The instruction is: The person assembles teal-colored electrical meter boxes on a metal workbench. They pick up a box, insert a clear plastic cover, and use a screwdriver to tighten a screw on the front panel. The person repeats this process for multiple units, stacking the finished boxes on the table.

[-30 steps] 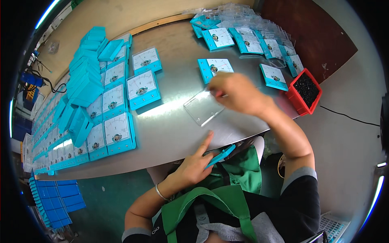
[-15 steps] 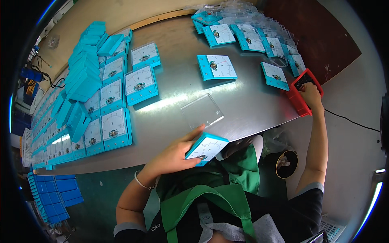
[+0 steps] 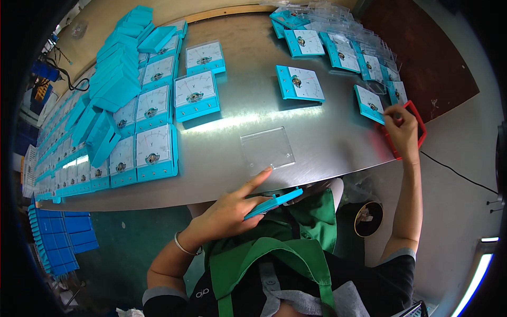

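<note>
1. Far off to the left of the left hand, the rows of finished turquoise panel meters with white dial faces (image 3: 154,148) sit exactly as they did a second ago: nothing on that side has budged.
2. Now the left hand (image 3: 232,208): half a second back it held the flat turquoise plastic meter body (image 3: 273,203) tipped face-up at the table edge; here the body has swung edge-on, gripped between thumb and curled fingers, with the index finger stretched out straight.
3. That fingertip reaches the near edge of the clear square plastic cover (image 3: 267,149), which lies flat on the steel tabletop (image 3: 327,137) just beyond the hand. The cover itself has not shifted.
4. Over to the right hand (image 3: 402,132): a second ago it was at the cover, then it shot out to the red plastic parts tray (image 3: 417,119) at the table's right edge, and it is there yet, fingers bunched down into the tray. Whether they pinch anything I cannot tell.
5. My read: cover and body are staged, and the right hand is fetching small parts for joining them.
</note>
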{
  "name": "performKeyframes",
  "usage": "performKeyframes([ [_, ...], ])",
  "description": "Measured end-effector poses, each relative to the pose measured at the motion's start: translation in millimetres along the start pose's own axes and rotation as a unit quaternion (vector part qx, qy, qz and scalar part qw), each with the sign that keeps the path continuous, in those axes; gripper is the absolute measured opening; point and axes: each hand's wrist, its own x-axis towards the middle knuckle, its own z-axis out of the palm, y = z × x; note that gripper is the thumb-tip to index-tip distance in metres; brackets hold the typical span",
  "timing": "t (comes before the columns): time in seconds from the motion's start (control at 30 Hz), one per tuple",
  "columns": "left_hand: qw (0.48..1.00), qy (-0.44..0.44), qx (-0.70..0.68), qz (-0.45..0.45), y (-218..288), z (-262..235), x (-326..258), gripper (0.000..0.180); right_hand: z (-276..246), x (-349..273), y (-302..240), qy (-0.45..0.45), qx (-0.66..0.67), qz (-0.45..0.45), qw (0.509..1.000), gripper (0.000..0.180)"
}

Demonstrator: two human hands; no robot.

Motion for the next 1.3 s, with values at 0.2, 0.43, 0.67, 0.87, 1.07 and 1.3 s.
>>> performKeyframes([
  [0.2,0.995,0.092,0.016,-0.021,-8,20,-6,0.031,87,-26,-102,-0.254,0.203,-0.212,0.922,0.016],
  [0.43,0.998,0.061,-0.013,-0.029,-12,14,-11,0.033,126,-44,-125,-0.315,0.112,-0.28,0.9,0.012],
  [0.67,0.998,0.058,-0.003,-0.037,-14,19,-13,0.031,126,-50,-118,-0.269,0.106,-0.367,0.884,0.011],
  [0.87,0.997,0.066,0.008,-0.031,-17,20,-15,0.031,121,-32,-129,-0.36,0.075,-0.342,0.865,0.009],
  [1.07,0.998,0.051,0.018,-0.042,-17,18,-17,0.036,119,-21,-150,-0.413,-0.031,-0.418,0.808,0.006],
  [1.3,0.998,0.049,0.013,-0.034,-16,18,-13,0.037,133,12,-174,-0.543,-0.105,-0.334,0.763,0.018],
])
